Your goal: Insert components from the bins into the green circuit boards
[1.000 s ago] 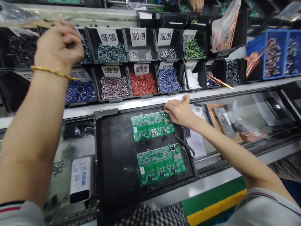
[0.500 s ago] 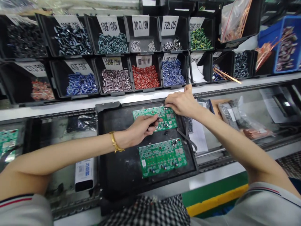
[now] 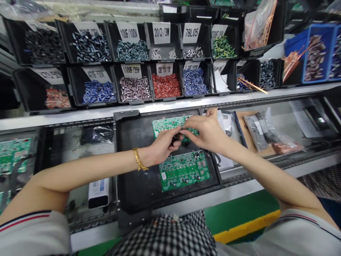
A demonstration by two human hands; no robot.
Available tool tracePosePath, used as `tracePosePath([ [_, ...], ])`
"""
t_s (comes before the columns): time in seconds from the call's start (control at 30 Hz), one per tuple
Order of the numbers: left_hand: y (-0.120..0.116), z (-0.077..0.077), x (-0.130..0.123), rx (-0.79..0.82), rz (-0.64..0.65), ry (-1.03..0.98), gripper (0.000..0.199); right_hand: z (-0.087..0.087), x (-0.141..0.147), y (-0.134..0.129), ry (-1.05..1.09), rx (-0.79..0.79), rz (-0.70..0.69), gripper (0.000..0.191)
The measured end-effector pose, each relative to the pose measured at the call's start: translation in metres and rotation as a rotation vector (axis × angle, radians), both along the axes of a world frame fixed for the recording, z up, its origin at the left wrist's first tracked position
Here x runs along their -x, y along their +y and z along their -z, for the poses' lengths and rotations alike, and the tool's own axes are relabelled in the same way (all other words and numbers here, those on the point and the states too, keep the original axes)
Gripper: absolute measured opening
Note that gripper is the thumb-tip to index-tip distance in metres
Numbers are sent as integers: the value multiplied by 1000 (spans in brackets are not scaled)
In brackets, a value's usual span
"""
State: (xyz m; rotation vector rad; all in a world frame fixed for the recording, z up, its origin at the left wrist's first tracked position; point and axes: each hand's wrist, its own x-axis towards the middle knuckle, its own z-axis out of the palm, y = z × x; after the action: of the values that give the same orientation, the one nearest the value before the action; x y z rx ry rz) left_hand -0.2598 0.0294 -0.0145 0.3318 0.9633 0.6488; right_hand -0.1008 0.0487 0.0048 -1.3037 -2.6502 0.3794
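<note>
Now meeting over the crosswise upper circuit board (image 3: 165, 124).
Pinched fingertips on left hand (image 3: 163, 146) and right hand (image 3: 209, 131), equally near; cannot tell on what.

Bright, whitish light spreads fairly evenly with soft shadows, glaring off the metal rail (image 3: 160, 105) and glinting on the crinkled black plastic (image 3: 102, 134), while wide-angle distortion stretches the edges and the upper corners blur.

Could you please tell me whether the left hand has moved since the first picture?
Yes, the left hand has moved down and right, from the bins to the upper board.
</note>
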Motion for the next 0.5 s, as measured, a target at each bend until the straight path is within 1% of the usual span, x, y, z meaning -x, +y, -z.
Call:
tracePosePath([
  [0.07,-1,-2,2,18,47,-12,20,3,-6,5,-66,-49,42,23],
  [0.13,-3,-2,6,15,84,-6,16,12,-17,18,-116,-72,109,20],
  [0.2,-3,0,8,-13,101,4,11,24,-28,31,-141,-50,142,19],
  [0.27,-3,3,10,-33,106,7,16,35,-35,41,-138,-23,141,18],
  [0.33,-2,6,10,-30,92,14,19,40,-38,44,-122,-13,129,17],
  [0.43,0,9,10,-6,64,22,14,43,-38,43,-124,-21,96,16],
  [0.5,1,10,11,-7,58,27,15,43,-37,43,-153,-49,83,16],
])
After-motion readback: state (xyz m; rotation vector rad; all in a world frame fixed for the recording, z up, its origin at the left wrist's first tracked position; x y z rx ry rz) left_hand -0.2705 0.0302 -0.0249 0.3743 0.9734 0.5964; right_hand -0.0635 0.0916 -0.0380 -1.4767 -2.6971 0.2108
